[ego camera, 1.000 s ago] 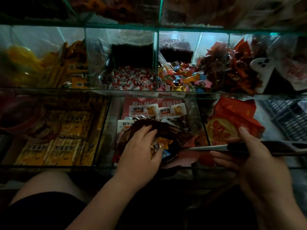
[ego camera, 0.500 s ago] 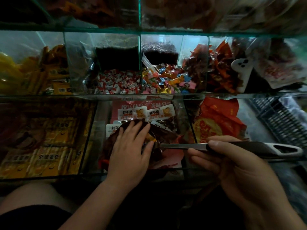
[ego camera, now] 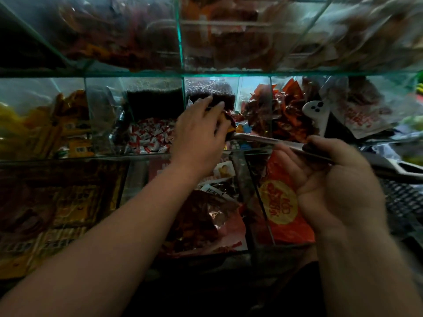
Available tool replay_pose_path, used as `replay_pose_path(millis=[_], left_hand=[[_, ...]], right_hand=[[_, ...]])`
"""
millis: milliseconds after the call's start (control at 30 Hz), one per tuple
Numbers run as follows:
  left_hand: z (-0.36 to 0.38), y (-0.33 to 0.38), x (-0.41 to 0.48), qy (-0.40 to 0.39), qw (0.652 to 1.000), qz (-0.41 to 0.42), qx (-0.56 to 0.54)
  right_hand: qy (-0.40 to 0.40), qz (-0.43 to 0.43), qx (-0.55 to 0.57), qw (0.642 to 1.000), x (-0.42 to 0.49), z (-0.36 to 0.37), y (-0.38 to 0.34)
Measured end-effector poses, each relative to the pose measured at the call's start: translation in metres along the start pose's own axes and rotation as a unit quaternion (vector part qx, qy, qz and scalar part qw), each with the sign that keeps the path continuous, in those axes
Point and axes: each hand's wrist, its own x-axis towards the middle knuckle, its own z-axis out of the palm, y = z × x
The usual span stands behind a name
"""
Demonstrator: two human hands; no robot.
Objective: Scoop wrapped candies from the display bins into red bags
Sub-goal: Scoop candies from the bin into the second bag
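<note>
Right now we are clamping the right hand (ego camera: 332,179) round the dark handle of the scoop (ego camera: 263,140), thumb on top and fingers curled beneath. The left hand (ego camera: 199,136) is lying loose and spread over the bowl end, gripping nothing we can make out. The bowl itself is hidden, so its load is uncertain. Judging the step: we are reaching into the middle-row bin (ego camera: 256,88) for the mixed wrapped candies (ego camera: 245,130). We are best keeping the scoop level and the left hand cupping as a guard, since loose pieces could be tipping over the glass edge. The neighbouring bin is holding red-and-white candies (ego camera: 148,138), and further right orange-red wrappers (ego camera: 286,115) are piling. Below, a crinkled red bag (ego camera: 206,225) is lying in the lower compartment, with a printed red bag (ego camera: 281,209) just beside it.
</note>
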Motion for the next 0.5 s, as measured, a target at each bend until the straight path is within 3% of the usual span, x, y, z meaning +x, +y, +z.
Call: replay_pose_path(millis=[133, 200, 267, 300, 367, 433, 467, 500], left_hand=[[0.007, -0.004, 0.014, -0.022, 0.997, -0.047, -0.060], [0.007, -0.006, 0.004, -0.017, 0.993, -0.056, -0.098], [0.005, -0.009, -0.010, -0.007, 0.994, -0.048, -0.102], [0.005, -0.011, -0.016, -0.004, 0.994, -0.047, -0.101], [0.003, -0.015, -0.025, 0.002, 0.993, -0.058, -0.106], [0.002, -0.018, -0.031, 0.001, 0.991, -0.071, -0.116], [0.002, -0.018, -0.034, 0.000, 0.990, -0.075, -0.121], [0.001, -0.019, -0.036, 0.001, 0.989, -0.076, -0.124]], right_hand=[[0.030, -0.029, 0.032, 0.999, 0.026, 0.018, 0.019], [0.018, -0.085, -0.048, 0.995, 0.038, 0.023, 0.031], [-0.024, -0.188, -0.197, 0.962, 0.048, 0.022, 0.041], [-0.057, -0.265, -0.293, 0.917, 0.053, 0.021, 0.043], [-0.154, -0.409, -0.463, 0.771, 0.063, 0.017, 0.043], [-0.218, -0.453, -0.584, 0.638, 0.074, 0.015, 0.038], [-0.227, -0.450, -0.620, 0.600, 0.073, 0.011, 0.037], [-0.228, -0.444, -0.639, 0.586, 0.066, 0.008, 0.035]])
